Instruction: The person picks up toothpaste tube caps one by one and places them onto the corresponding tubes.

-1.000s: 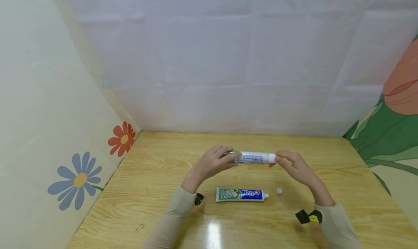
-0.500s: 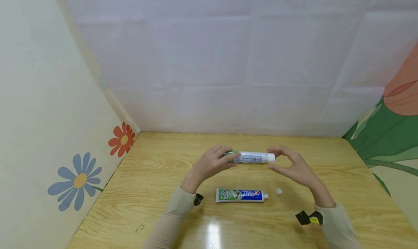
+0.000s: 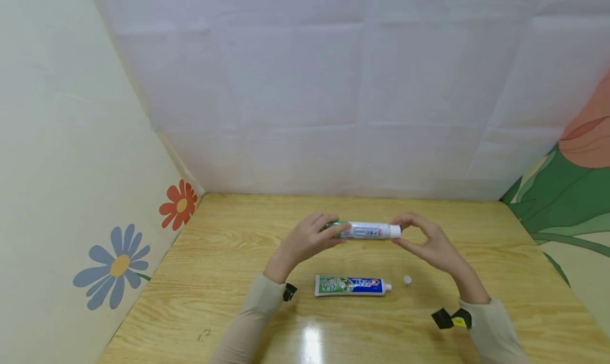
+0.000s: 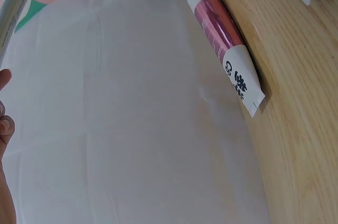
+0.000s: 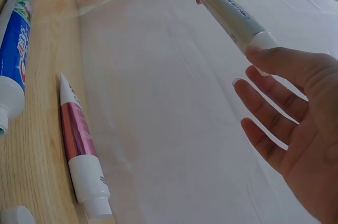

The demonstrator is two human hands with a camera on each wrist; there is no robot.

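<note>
Held level above the table is a white and green toothpaste tube (image 3: 367,230). My left hand (image 3: 305,239) grips its green end, with fingers wrapped over it. My right hand (image 3: 431,245) pinches the white cap (image 3: 395,231) at the other end; in the right wrist view the thumb presses the cap (image 5: 264,40) while several fingers spread below. Nearer me lies a blue and green toothpaste tube (image 3: 352,285), its nozzle bare and pointing right. A small white cap (image 3: 407,280) rests just beyond that nozzle.
Both wrist views show a pink and white tube (image 4: 216,28) lying on the wooden table (image 3: 248,221); the head view does not show it. A white sheet (image 3: 295,88) hangs at the back. Painted walls stand at either side.
My right fingers and thumb spread apart at the cap half a second ago and now close on it again. The left hand and the held tube stay nearly still.
</note>
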